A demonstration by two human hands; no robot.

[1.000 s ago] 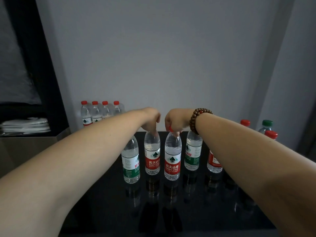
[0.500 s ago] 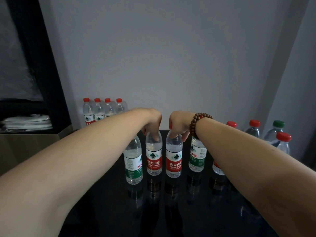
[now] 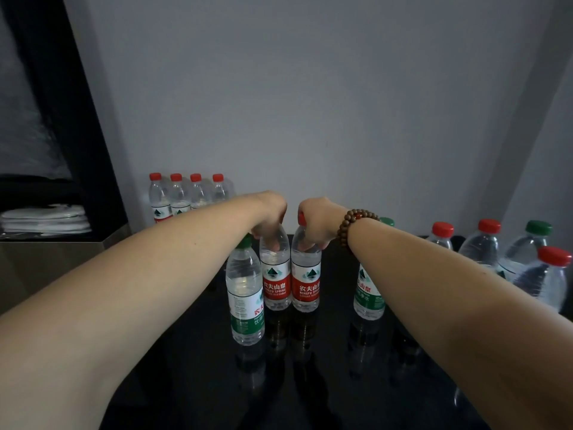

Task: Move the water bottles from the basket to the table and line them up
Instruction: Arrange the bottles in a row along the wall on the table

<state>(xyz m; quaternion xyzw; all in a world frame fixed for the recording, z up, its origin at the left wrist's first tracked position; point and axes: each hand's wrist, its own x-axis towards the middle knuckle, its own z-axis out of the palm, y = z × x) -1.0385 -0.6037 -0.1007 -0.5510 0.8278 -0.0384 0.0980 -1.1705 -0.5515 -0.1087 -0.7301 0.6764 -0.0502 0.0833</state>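
Observation:
Two red-label water bottles stand side by side on the black glossy table (image 3: 325,383). My left hand (image 3: 269,217) grips the top of the left red-label bottle (image 3: 274,283). My right hand (image 3: 316,226), with a bead bracelet at the wrist, grips the top of the right red-label bottle (image 3: 306,285). A green-label bottle (image 3: 245,302) stands just left and nearer to me. Another green-label bottle (image 3: 367,293) stands to the right, partly behind my right forearm. No basket is in view.
Several more bottles (image 3: 483,246) with red and green caps stand at the right end of the table. A shrink-wrapped pack of red-cap bottles (image 3: 186,193) stands by the back wall. A metal box with white folded items (image 3: 43,218) is at left.
Both held red-label bottles have moved away from me, toward the wall. The view has shifted, showing more bottles at the right.

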